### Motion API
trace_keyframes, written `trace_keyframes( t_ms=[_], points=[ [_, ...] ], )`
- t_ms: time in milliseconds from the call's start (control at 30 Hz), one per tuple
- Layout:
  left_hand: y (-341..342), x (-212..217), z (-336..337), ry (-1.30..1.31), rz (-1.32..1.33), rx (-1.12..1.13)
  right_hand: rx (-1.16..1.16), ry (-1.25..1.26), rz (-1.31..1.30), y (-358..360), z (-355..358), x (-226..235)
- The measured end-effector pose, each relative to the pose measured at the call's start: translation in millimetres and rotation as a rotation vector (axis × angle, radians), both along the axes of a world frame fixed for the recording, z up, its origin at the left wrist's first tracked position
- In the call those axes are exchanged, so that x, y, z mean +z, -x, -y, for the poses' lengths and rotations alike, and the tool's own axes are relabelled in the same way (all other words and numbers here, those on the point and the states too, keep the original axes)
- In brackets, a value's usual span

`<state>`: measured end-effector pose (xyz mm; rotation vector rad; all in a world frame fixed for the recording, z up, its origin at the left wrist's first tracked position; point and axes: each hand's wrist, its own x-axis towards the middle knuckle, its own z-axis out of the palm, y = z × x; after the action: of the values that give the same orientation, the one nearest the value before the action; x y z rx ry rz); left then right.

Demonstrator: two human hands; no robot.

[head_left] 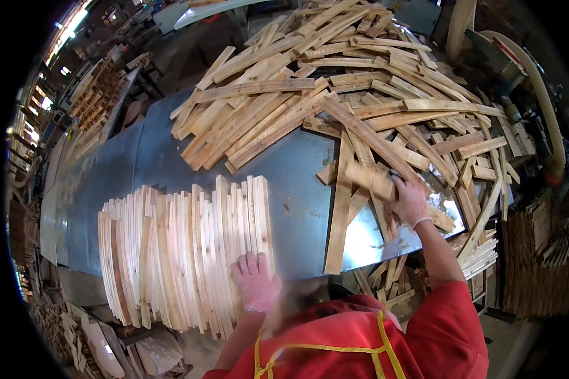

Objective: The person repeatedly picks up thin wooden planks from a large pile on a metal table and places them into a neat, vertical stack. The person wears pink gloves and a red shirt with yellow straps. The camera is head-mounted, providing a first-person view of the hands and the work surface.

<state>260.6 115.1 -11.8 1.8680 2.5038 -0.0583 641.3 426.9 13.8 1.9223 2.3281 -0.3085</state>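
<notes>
My left hand, in a pale pink glove, lies flat with its fingers stretched against the right end of a row of wooden slats. The slats are pale, stand side by side, and reach over the table's near edge. My right hand, gloved alike, is closed on the near end of a short wooden board, which is smeared by motion. Around and under that hand lie loose boards at many angles, among them a long board just beyond it and another board lying lengthwise to its left.
A large heap of rough boards covers the far and right parts of the grey metal table. Beige hoses hang at the right. Stacked wood stands on the floor at right, and more pieces are piled at far left.
</notes>
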Motion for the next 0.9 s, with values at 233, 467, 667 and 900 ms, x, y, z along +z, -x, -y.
trace_keyframes(
  t_ms=[233,467,667,900],
  points=[
    [-3.1,3.6,-5.9,0.011,0.009,0.001,0.024,-0.213,-0.074,77.4,-116.9,25.8],
    [-7.3,12.6,-6.5,-0.030,0.050,0.001,-0.037,0.026,-0.428,79.6,-98.0,-4.8],
    [-5.6,10.0,-7.5,0.027,0.090,0.043,-0.023,0.183,-0.251,122.2,-33.3,24.5],
    [18.8,-26.4,14.8,-0.156,0.193,-0.038,-0.001,0.600,-1.068,206.3,84.2,-2.6]
  ],
)
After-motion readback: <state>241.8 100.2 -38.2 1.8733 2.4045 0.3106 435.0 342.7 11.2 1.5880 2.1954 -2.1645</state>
